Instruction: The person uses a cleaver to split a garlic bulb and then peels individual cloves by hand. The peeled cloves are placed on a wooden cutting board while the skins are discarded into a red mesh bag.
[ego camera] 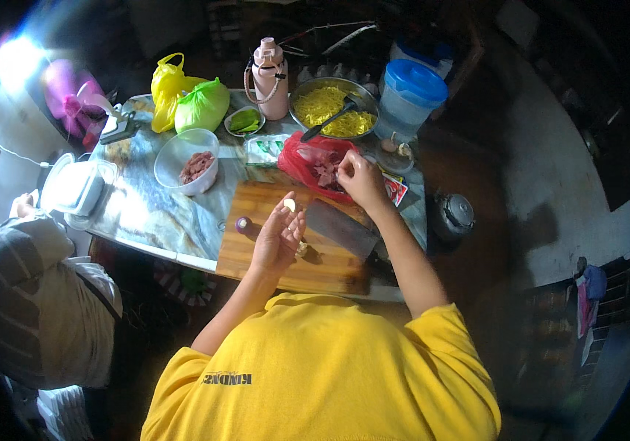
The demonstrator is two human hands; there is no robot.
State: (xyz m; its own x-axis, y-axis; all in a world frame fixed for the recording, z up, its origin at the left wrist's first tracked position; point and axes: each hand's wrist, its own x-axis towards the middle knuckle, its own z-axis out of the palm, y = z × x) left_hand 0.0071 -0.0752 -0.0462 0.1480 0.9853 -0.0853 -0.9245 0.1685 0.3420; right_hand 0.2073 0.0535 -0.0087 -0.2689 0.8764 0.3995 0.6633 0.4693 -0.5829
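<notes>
My left hand (277, 242) is palm up over a wooden cutting board (248, 248), with a pale peeled garlic clove (289, 205) at its fingertips. My right hand (360, 175) hangs over an opened red plastic bag (298, 157) of raw meat pieces (326, 170). Its fingers are pinched together, and whether anything is between them cannot be made out. A cleaver with a broad blade (342, 227) lies across the board below my right forearm. To the left sits a small purple onion (243, 224). Part of a garlic bulb (302, 249) shows beside my left palm.
Behind the board are a plastic bowl of cut meat (196, 168), a metal bowl of yellow noodles (335, 110) with a black ladle, a pink bottle (270, 82) and a blue-lidded container (411, 96). Another person (44, 297) stands at the left by white tubs (80, 187).
</notes>
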